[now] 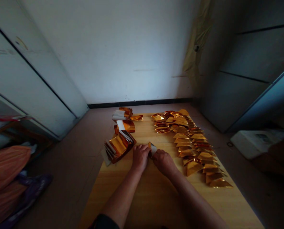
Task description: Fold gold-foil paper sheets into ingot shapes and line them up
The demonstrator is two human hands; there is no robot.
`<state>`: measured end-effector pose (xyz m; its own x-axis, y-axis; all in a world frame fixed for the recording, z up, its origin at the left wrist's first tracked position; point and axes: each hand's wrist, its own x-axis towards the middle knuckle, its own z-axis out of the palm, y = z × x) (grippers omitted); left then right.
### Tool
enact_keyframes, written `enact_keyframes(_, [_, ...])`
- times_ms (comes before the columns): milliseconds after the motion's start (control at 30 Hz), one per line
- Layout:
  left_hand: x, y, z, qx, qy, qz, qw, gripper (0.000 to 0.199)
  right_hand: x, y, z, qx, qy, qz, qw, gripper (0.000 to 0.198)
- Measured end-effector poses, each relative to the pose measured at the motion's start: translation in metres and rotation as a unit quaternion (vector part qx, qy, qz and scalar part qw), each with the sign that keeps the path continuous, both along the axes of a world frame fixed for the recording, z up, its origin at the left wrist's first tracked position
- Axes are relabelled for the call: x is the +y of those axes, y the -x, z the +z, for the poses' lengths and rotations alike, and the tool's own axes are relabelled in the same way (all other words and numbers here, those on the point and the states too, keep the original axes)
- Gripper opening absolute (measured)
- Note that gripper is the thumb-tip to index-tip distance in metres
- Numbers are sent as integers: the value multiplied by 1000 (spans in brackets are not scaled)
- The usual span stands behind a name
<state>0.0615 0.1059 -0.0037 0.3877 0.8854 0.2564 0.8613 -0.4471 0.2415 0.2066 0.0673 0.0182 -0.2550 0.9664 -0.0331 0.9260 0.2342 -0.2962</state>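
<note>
Near the middle of the wooden table (142,190), a small sheet of gold foil paper (152,148) with a pale back is bent between my two hands. My left hand (141,156) closes on its left side. Across from it, my right hand (164,161) pinches the right side, and its fingers hide part of the sheet. Just left of my left hand lies a fanned stack of gold foil sheets (120,143). Overlapping rows of folded gold foil pieces (183,144) cover the table to the right of my right hand.
Behind the fanned stack are another foil bundle (130,126) and a curled bundle (123,114). A single folded foil piece (137,117) lies beside them. Grey cabinets stand on both sides. A white box (244,143) is on the floor at right, and orange cloth (8,168) at left.
</note>
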Motion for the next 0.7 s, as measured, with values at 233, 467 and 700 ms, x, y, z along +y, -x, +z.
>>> enact_keyframes(233, [-2,1,-6,30,-22,-8,999,29,10,-18,-13,58,-73,-48,994,28])
enact_keyframes(467, [-3,4,-12,27,-27,-1,999,29,25,-14,-9,-32,-56,-40,997,39])
enact_keyframes(700, [-7,3,-9,13,-23,7,1000,24,22,-9,-6,-84,-45,-6,995,34])
